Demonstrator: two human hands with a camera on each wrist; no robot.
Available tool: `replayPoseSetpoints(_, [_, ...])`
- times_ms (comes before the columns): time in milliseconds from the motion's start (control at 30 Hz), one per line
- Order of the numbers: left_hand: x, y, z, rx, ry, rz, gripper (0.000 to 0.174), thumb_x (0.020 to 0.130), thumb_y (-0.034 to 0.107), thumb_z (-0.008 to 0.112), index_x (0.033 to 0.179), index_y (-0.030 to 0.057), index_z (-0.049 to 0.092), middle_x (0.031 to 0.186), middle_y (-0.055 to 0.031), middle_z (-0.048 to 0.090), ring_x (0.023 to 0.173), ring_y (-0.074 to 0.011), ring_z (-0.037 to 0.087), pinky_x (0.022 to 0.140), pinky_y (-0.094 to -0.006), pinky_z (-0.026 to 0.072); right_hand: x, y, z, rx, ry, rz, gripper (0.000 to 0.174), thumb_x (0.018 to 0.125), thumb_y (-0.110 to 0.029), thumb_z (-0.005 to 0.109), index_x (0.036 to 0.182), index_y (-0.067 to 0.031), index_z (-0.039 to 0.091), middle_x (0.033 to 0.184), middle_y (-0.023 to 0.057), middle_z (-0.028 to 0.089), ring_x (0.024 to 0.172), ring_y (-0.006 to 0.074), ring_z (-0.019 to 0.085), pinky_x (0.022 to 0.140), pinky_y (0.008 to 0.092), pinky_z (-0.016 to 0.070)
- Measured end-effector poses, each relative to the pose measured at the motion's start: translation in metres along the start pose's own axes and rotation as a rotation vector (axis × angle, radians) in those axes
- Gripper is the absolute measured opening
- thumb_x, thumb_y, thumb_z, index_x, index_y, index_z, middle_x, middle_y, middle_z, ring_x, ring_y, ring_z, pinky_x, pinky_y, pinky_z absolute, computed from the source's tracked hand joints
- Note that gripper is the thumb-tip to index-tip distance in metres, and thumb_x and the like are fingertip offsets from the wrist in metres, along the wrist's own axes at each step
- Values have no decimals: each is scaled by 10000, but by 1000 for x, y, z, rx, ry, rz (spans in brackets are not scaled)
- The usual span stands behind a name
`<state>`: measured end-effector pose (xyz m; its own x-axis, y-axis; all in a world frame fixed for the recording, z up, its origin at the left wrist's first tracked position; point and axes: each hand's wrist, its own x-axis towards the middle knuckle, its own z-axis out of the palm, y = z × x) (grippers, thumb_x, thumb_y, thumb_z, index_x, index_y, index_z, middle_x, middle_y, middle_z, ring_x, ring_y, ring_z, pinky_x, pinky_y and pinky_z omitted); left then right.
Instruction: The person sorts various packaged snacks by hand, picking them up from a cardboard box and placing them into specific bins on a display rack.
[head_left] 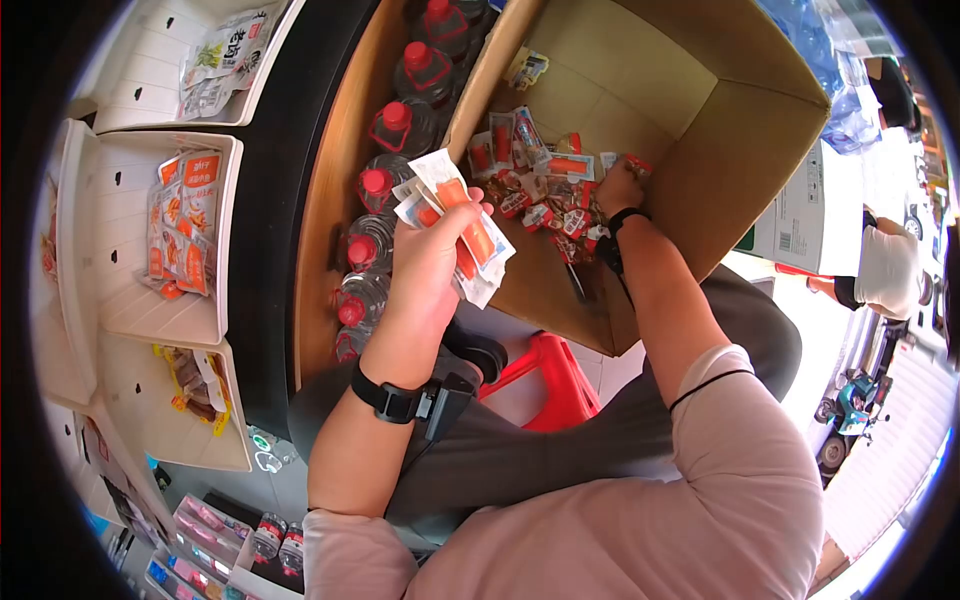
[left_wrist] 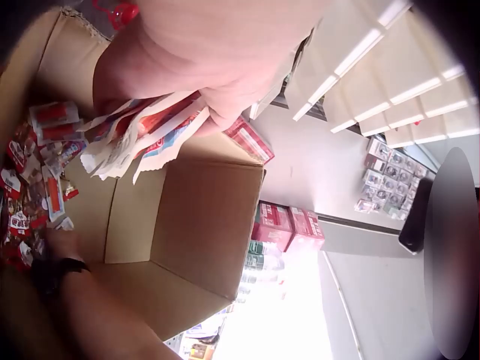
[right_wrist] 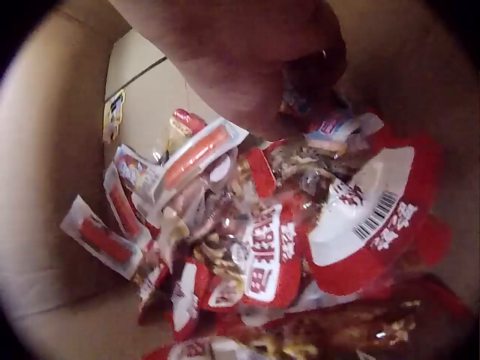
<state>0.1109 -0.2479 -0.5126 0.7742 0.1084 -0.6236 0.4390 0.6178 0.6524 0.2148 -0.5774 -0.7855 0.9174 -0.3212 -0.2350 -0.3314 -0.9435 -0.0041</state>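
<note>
The left hand (head_left: 432, 262) grips several flat packets (head_left: 465, 225) with orange-red contents, above the left edge of the cardboard box (head_left: 740, 130). Inside the box the right hand (head_left: 622, 190) reaches down among small snack packets (head_left: 540, 215). In the right wrist view the fingers of the right hand (right_wrist: 255, 67) are curled down at a small blue-and-white packet (right_wrist: 334, 129); whether they pinch it is hidden. Red-and-white packets (right_wrist: 274, 255) and clear packets with red sticks (right_wrist: 196, 156) lie around that hand.
Bottles with red caps (head_left: 375, 182) line the box's left side. Further left, white bins (head_left: 228, 240) hold bagged snacks (head_left: 185, 225). A red stool (head_left: 560, 385) stands below the box. At the right are a white carton (head_left: 800, 215) and another person (head_left: 890, 268).
</note>
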Motion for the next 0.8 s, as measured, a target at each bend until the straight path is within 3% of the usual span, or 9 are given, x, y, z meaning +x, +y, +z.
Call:
replayPoseSetpoints(167, [6,3,7,2,-30,-9,425,893,23,678,1298,36,552,1132,-110,675,1047,-239,680,865,-390,579,65,-2,-8,458,-123,50,419,856,-325,690,1159,-50,596,906,154,693,950,345,680,874,497,542])
replayPoseSetpoints(233, [6,1,8,-8,-29,-13,422,891,20,679,1294,36,555,1126,-110,678,1041,-237,683,864,-386,579,65,-14,-22,926,-388,120,421,861,-330,693,1171,-59,605,882,137,680,906,328,668,853,486,543])
replayPoseSetpoints(267, [4,2,11,-74,-10,-30,378,848,-20,710,1205,29,593,1081,-103,686,978,-204,693,837,-353,571,63,-24,-29,1081,-516,152,422,864,-333,695,1176,-63,609,871,128,674,883,319,663,842,480,544])
replayPoseSetpoints(333, [7,-3,6,-35,-35,-23,400,874,-3,686,1256,28,572,1123,-115,682,1021,-225,686,855,-371,574,60,-41,-34,1190,-707,148,424,869,-338,698,1188,-72,617,847,111,661,838,302,651,821,469,545])
replayPoseSetpoints(433, [5,-6,2,-23,-35,-7,411,887,14,677,1281,21,563,1147,-123,682,1038,-234,684,863,-376,574,49,-61,-27,815,-657,-123,427,877,-346,704,1206,-84,630,813,85,642,771,277,633,790,452,547])
replayPoseSetpoints(533, [5,-5,3,-18,-25,2,412,889,19,675,1286,20,562,1144,-123,683,1037,-231,686,861,-376,575,8,-54,-18,36,-201,-523,506,864,-376,743,1246,-70,614,915,121,686,895,340,679,828,482,550])
replayPoseSetpoints(633, [5,-3,4,-28,-13,-16,393,877,13,685,1254,23,576,1124,-109,687,1011,-208,687,847,-358,568,-1,-60,-13,-169,-210,-423,619,822,-421,770,1291,-55,601,1043,167,688,1010,403,675,868,515,544])
replayPoseSetpoints(733, [2,0,5,-57,9,-29,353,846,3,714,1182,30,608,1081,-82,695,954,-165,690,825,-323,553,-17,-76,-49,-295,52,-401,698,806,-522,770,1289,-51,588,1217,173,647,1132,388,635,967,502,510])
replayPoseSetpoints(800, [2,0,6,-42,18,-29,346,849,4,710,1180,27,609,1081,-81,696,953,-164,690,824,-325,554,-5,-87,-54,-53,77,-209,668,796,-474,778,1278,-52,588,1240,182,626,1156,382,617,979,500,503])
